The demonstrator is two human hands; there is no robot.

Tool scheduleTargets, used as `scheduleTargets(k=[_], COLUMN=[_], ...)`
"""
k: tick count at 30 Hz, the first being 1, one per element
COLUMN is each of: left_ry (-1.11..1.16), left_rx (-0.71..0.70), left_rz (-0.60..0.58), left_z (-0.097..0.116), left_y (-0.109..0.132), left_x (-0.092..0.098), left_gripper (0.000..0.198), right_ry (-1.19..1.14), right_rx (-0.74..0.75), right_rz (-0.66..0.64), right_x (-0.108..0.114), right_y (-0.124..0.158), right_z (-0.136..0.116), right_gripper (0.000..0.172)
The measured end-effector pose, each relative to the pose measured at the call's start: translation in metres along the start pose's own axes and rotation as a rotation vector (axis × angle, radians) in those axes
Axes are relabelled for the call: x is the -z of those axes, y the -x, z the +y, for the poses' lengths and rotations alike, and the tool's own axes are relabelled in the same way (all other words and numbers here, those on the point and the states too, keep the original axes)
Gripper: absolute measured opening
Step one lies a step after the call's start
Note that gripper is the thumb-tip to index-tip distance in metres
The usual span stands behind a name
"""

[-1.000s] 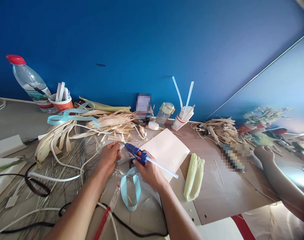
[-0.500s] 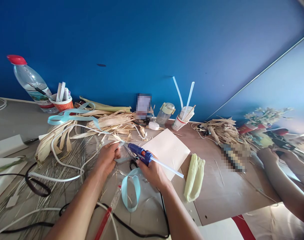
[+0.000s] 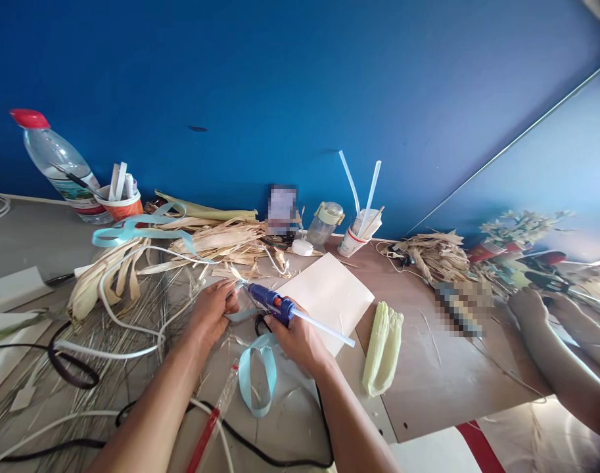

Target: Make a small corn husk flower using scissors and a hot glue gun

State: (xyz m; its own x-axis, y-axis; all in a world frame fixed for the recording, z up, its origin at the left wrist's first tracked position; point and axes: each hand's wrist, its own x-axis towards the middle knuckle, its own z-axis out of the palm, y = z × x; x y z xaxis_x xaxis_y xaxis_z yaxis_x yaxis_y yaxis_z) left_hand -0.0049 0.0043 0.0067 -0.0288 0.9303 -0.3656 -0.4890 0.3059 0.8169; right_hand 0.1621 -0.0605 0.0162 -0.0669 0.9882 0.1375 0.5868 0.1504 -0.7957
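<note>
My right hand [image 3: 300, 338] grips a blue hot-glue gun [image 3: 270, 301] with a clear glue stick [image 3: 324, 328] poking out of its back. The gun's nozzle points left toward my left hand [image 3: 211, 309]. That hand is closed, pinching a pale blue ribbon [image 3: 257, 371] together with a thin bit of dried husk at the nozzle. The ribbon's loop lies on the table below both hands.
Dried corn husks [image 3: 215, 240], white cords and black cables clutter the left. A water bottle [image 3: 58, 164], paper cups [image 3: 119, 200] [image 3: 359, 236], a white sheet [image 3: 329, 295] and a green husk [image 3: 383, 348] lie about. Another person's hands [image 3: 531, 305] work at the right.
The glue gun shifted slightly right, then came back left toward my left hand. The other person's second hand has come into view at the right.
</note>
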Motion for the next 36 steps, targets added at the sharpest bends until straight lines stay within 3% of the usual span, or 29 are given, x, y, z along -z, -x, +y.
scheduleTargets(k=[36], left_ry=[0.086], left_rx=[0.116], left_rz=[-0.005], left_z=[0.0020], left_y=[0.0013], left_x=[-0.0008], left_gripper=[0.028], right_ry=[-0.014], right_rx=[0.001], right_rz=[-0.008], right_x=[0.0020], right_y=[0.0012], right_z=[-0.0042], right_gripper=[0.011])
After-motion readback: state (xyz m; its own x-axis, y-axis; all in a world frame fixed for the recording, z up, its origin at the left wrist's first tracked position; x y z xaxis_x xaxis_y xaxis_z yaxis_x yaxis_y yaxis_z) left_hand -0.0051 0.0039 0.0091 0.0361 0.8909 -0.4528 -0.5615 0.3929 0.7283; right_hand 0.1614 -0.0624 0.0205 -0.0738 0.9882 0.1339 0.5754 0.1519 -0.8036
